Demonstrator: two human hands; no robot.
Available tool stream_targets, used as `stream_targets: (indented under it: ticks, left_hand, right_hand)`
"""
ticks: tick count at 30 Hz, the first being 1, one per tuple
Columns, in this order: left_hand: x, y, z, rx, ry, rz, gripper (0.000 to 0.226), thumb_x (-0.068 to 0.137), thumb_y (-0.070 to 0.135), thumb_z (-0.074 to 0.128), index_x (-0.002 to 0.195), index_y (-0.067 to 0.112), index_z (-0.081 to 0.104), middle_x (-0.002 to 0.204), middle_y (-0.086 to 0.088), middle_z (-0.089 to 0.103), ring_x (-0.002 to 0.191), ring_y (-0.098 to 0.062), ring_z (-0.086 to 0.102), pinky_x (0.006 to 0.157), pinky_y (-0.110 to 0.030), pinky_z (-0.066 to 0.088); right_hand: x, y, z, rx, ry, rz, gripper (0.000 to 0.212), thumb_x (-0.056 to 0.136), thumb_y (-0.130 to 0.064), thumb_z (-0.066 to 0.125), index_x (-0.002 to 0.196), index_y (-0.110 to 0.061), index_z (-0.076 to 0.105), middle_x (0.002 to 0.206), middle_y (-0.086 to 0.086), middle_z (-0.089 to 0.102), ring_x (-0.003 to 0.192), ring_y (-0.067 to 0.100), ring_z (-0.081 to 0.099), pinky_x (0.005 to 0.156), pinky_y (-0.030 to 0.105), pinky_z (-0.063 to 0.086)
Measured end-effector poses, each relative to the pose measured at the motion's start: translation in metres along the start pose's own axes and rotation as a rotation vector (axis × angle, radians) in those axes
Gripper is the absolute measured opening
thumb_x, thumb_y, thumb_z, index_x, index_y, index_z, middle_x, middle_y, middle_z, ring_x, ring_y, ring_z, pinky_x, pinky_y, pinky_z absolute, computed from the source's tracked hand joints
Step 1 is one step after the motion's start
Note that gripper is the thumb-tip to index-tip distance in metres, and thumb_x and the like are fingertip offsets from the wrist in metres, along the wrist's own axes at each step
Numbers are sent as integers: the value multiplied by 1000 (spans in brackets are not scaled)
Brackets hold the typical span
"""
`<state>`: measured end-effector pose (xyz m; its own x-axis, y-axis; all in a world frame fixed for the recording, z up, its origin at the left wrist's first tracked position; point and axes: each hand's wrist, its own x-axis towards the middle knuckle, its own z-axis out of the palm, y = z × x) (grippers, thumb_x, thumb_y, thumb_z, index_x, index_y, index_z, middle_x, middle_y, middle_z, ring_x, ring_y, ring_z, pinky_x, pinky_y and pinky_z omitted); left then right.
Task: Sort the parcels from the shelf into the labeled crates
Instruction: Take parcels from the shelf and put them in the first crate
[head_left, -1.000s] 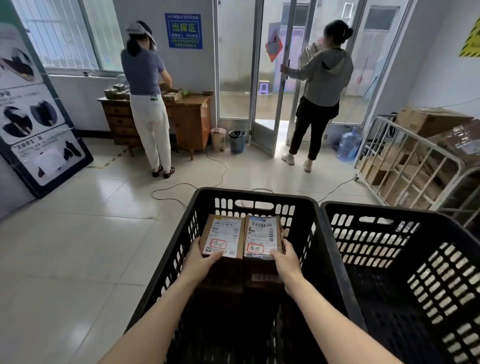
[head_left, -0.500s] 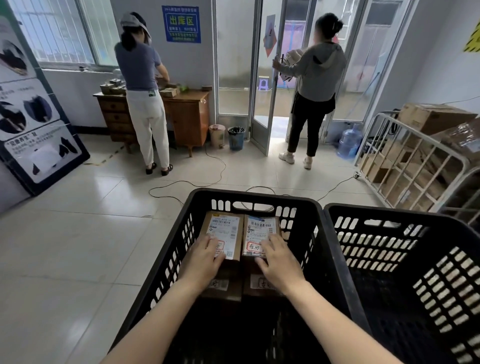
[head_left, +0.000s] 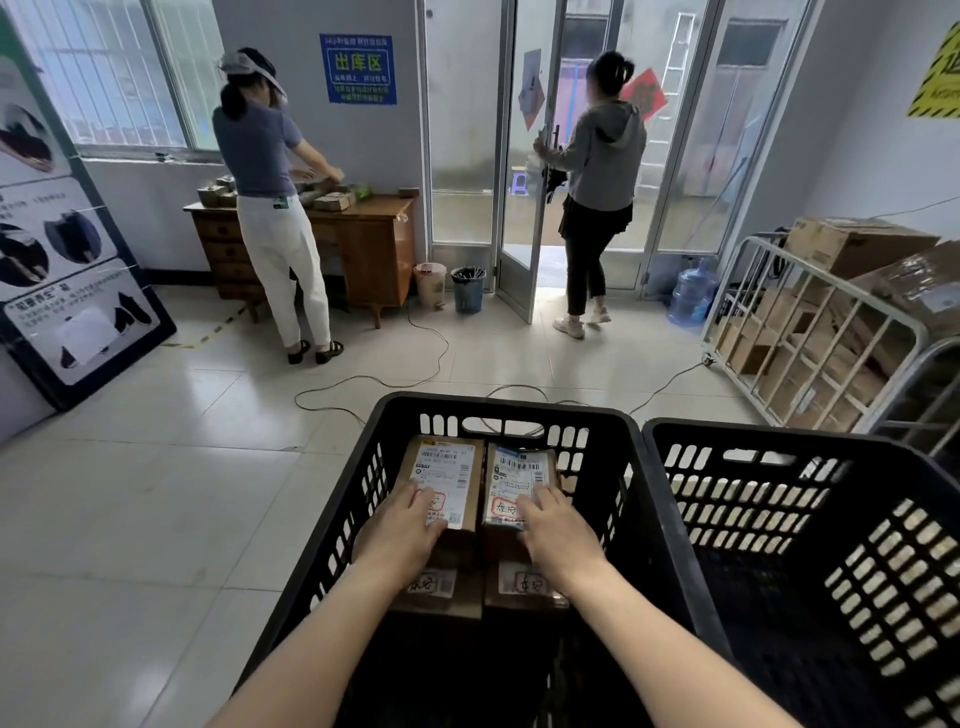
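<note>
Parcels sit in the left black crate (head_left: 498, 405). The left parcel (head_left: 447, 467) and the right parcel (head_left: 524, 462) lie side by side, touching, white labels up. They rest on top of two lower parcels (head_left: 436, 587) whose red-marked labels show near the wrists. The left grip (head_left: 408, 530) lies palm down on the left parcel, fingers fairly straight across its label, clasping nothing. The right grip (head_left: 558, 530) rests the same way on the right parcel. Just beside stands a second black crate (head_left: 779, 436). Beyond, one person (head_left: 260, 156) leans over a wooden worktop (head_left: 374, 234) carrying small boxes. Another person (head_left: 602, 156) stands at the glass door (head_left: 524, 218). A metal cage (head_left: 810, 332) at the right holds cartons.
</note>
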<state>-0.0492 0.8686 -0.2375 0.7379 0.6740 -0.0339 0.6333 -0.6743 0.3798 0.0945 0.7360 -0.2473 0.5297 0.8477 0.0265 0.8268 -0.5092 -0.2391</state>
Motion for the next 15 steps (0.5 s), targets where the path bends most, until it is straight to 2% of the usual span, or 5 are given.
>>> stream_targets:
  ticks: [3, 6, 11, 15]
  left_hand:
    - [-5, 3, -14, 72, 11, 18, 50, 97, 41, 36, 142, 19, 31, 152, -2, 28, 139, -19, 27, 112, -34, 29]
    - [-15, 8, -22, 167, 39, 62, 54, 97, 44, 33, 145, 19, 25, 155, -3, 24, 144, -19, 19, 118, -35, 19]
    - [-44, 18, -29, 279, 72, 118, 59, 95, 46, 37, 145, 17, 24, 153, -3, 28, 142, -21, 22, 119, -34, 17]
    - [-71, 26, -34, 337, 72, 116, 59, 94, 48, 39, 144, 18, 27, 153, -6, 26, 142, -22, 21, 118, -35, 18]
  right_hand:
    - [-9, -6, -16, 50, -30, 17, 59, 91, -29, 54, 142, -16, 26, 150, 8, 25, 141, 24, 19, 115, 37, 21]
    - [-25, -7, -26, 54, -33, -6, 65, 92, -26, 52, 146, -16, 18, 154, 8, 18, 144, 23, 10, 118, 37, 15]
    - [-57, -12, -40, 43, 10, -51, 56, 93, -25, 51, 142, -14, 27, 149, 8, 27, 139, 24, 22, 115, 36, 26]
    - [-82, -10, -51, 7, 44, -105, 56, 93, -26, 50, 143, -13, 27, 149, 8, 30, 140, 22, 23, 116, 32, 22]
